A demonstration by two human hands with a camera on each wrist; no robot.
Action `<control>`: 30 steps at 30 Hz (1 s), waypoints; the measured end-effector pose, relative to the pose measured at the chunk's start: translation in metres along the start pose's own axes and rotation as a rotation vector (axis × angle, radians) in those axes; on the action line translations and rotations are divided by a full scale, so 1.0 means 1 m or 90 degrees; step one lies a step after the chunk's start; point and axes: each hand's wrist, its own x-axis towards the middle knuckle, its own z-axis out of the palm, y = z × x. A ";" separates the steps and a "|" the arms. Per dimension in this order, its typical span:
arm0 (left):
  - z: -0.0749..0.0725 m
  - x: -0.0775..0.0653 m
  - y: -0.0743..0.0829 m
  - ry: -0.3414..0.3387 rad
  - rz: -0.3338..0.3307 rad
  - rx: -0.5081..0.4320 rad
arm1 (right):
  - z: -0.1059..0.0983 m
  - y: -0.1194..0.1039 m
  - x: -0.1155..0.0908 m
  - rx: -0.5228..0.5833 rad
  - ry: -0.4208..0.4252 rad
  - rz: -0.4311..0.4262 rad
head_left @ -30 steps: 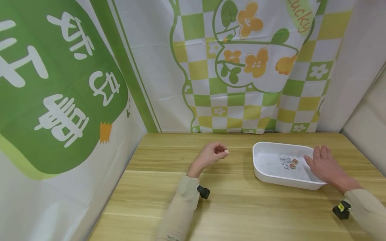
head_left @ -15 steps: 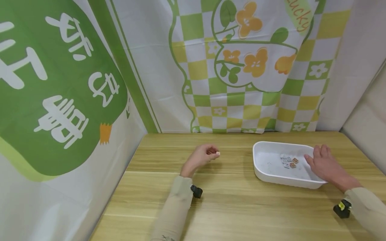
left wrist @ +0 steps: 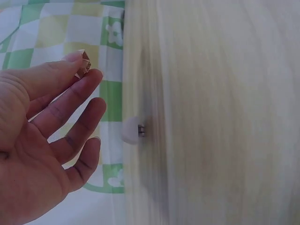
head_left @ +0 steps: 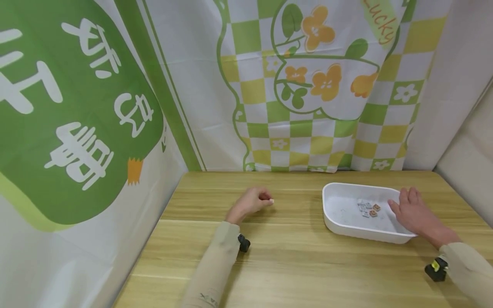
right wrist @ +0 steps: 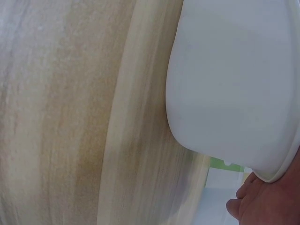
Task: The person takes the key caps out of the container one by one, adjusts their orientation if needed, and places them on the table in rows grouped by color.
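Well, the left hand pinches one tiny block between the thumb and the pointing finger. The block looks brown in the left wrist view and pale from the head, and its other three fingers are bent a little, with gaps between them. That hand is over the surface, to the left of a white tray and well apart from it. The right hand touches the right end of the tray, and its fingers look mostly straight. Its thumb sticks out over the inside of the tray. A few small pale blocks and two orange-brown blocks lie close together on the tray's floor. Their marks are too small to read. Both arms have light sleeves, and a little black box sits by each wrist. Behind the surface hangs a cloth with green, yellow and white squares and orange flowers.
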 end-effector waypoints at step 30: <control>0.001 0.007 -0.014 -0.050 -0.033 0.116 | 0.001 -0.001 -0.001 0.001 0.007 -0.002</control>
